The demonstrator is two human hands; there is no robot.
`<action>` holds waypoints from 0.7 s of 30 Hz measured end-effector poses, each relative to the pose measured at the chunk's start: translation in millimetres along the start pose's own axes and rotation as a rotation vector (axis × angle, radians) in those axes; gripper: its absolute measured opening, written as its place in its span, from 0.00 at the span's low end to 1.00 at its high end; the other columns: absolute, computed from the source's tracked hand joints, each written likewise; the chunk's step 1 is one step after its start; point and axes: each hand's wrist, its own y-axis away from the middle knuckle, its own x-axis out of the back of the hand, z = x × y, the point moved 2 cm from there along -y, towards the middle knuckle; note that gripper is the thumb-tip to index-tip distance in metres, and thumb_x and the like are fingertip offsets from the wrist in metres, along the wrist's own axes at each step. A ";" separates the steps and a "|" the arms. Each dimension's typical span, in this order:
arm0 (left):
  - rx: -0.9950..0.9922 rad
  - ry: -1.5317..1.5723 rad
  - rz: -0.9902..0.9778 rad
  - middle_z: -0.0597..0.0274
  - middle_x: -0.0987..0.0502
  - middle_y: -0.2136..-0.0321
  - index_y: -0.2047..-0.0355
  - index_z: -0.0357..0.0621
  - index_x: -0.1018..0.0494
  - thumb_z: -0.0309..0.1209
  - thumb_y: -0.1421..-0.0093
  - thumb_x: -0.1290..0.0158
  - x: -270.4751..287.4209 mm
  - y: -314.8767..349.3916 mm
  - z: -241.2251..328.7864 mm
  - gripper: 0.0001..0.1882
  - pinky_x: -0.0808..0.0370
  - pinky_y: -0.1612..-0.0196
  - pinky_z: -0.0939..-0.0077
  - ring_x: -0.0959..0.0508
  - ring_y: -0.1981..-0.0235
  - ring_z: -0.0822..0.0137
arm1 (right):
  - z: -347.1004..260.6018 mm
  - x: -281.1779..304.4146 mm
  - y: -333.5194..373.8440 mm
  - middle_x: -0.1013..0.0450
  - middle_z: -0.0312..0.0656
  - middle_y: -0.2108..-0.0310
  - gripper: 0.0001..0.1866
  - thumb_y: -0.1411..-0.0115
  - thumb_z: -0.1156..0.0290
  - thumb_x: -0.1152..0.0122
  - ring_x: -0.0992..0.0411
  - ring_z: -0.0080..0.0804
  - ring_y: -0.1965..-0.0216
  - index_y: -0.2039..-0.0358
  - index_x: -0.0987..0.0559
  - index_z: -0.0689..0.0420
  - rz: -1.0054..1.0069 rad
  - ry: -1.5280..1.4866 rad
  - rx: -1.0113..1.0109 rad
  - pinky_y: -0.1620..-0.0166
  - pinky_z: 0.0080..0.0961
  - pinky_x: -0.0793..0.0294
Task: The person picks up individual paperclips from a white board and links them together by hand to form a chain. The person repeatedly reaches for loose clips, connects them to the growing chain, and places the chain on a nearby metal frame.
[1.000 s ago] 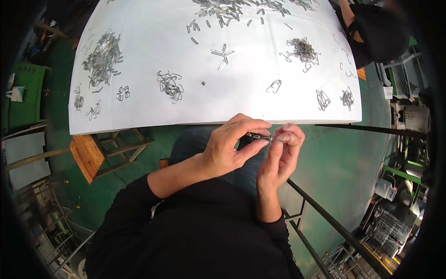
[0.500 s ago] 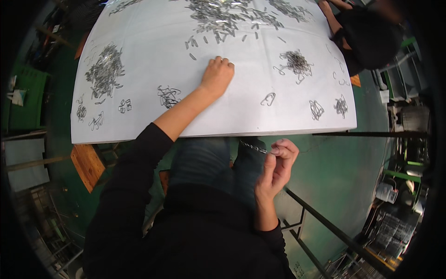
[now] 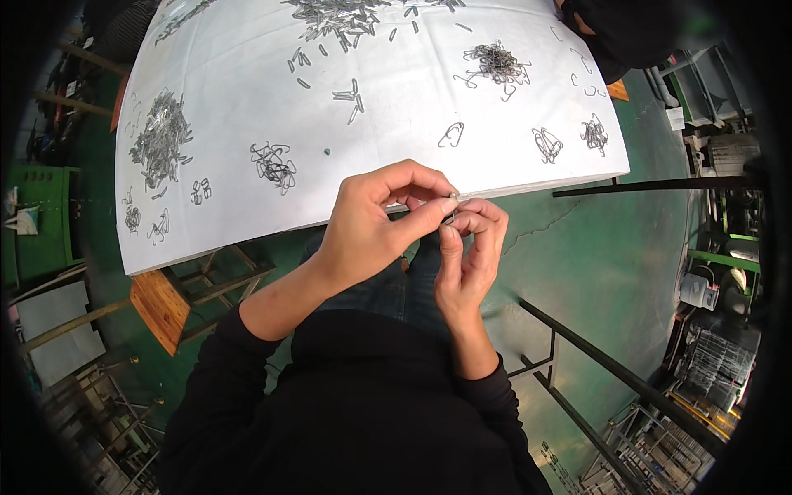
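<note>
My left hand (image 3: 375, 216) is raised just off the table's near edge, its thumb and index finger closed in a pinch. What they hold, if anything, is too small to name. My right hand (image 3: 469, 260) is beside it, fingertips close against the left ones. Its thumb and fingers are closed around a dark bit of metal chain (image 3: 450, 219), mostly hidden by the fingers. On the white table, several bent wire hooks (image 3: 272, 167) lie left of my hands, and a few loose grey metal links (image 3: 355, 97) lie beyond them.
The white-covered table (image 3: 223, 202) bears a big heap of links (image 3: 338, 21), another heap at left (image 3: 161, 136), and a tangle of hooks (image 3: 497, 66) at right. Another person's dark sleeve (image 3: 615, 25) shows at the far right. A wooden stool (image 3: 159, 309) stands below the left corner.
My left hand has come back from the tabletop to meet the right hand, uncovering loose links. The right hand has risen slightly; the chain hanging from it is now mostly hidden.
</note>
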 end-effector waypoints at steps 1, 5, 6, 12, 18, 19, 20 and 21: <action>-0.023 -0.010 0.002 0.58 0.21 0.64 0.63 0.34 0.24 0.19 0.43 0.44 -0.9 1.7 0.7 0.07 0.26 0.56 0.78 0.23 0.61 0.72 | -0.3 -0.2 0.2 0.33 0.47 0.60 0.06 0.41 0.74 0.39 0.33 0.38 0.59 0.67 0.28 0.60 0.005 -0.003 0.008 0.57 0.29 0.32; -0.283 -0.179 0.067 0.63 0.20 0.68 0.67 0.38 0.22 0.21 0.46 0.42 -0.3 4.5 -1.4 0.05 0.29 0.67 0.81 0.23 0.68 0.75 | 0.8 -0.7 3.6 0.32 0.47 0.60 0.06 0.41 0.74 0.39 0.33 0.39 0.58 0.65 0.27 0.60 -0.021 0.017 -0.008 0.56 0.30 0.32; -0.289 -0.179 0.073 0.62 0.20 0.67 0.67 0.39 0.22 0.21 0.46 0.42 0.5 5.5 -3.5 0.05 0.29 0.67 0.81 0.23 0.68 0.74 | 1.3 0.5 4.1 0.32 0.47 0.60 0.06 0.41 0.75 0.40 0.33 0.39 0.58 0.65 0.27 0.60 -0.039 0.037 0.013 0.56 0.30 0.31; -0.269 -0.174 0.088 0.61 0.21 0.66 0.68 0.40 0.22 0.19 0.47 0.41 6.6 14.2 -12.2 0.07 0.30 0.65 0.80 0.24 0.67 0.73 | 45.5 10.2 -28.8 0.30 0.48 0.60 0.09 0.41 0.78 0.45 0.31 0.45 0.56 0.58 0.26 0.63 -0.135 0.243 -0.031 0.53 0.35 0.31; -0.216 -0.122 0.078 0.59 0.22 0.64 0.67 0.38 0.23 0.15 0.47 0.42 7.8 21.1 -17.7 0.08 0.28 0.62 0.79 0.23 0.66 0.72 | 112.4 -28.3 -96.7 0.28 0.48 0.63 0.13 0.44 0.80 0.46 0.29 0.48 0.61 0.59 0.21 0.56 -0.339 0.597 0.058 0.57 0.41 0.28; -0.188 -0.099 0.081 0.59 0.22 0.65 0.67 0.38 0.23 0.16 0.47 0.41 7.5 21.5 -19.8 0.08 0.26 0.63 0.78 0.22 0.66 0.71 | 115.6 -33.3 -107.2 0.28 0.48 0.64 0.13 0.44 0.80 0.46 0.28 0.48 0.61 0.59 0.21 0.55 -0.363 0.568 0.072 0.58 0.41 0.28; -0.198 -0.103 0.085 0.59 0.22 0.65 0.67 0.39 0.23 0.16 0.47 0.41 8.0 21.9 -21.4 0.08 0.26 0.63 0.78 0.22 0.66 0.71 | 116.5 -38.1 -117.1 0.28 0.47 0.64 0.13 0.44 0.80 0.46 0.28 0.48 0.62 0.60 0.20 0.54 -0.387 0.528 0.102 0.58 0.41 0.27; -0.213 -0.112 0.088 0.59 0.22 0.66 0.67 0.39 0.23 0.17 0.47 0.40 8.4 22.3 -22.8 0.08 0.25 0.63 0.78 0.22 0.66 0.71 | 117.2 -38.4 -128.9 0.28 0.47 0.64 0.12 0.44 0.78 0.46 0.27 0.48 0.62 0.60 0.20 0.54 -0.387 0.527 0.073 0.59 0.40 0.26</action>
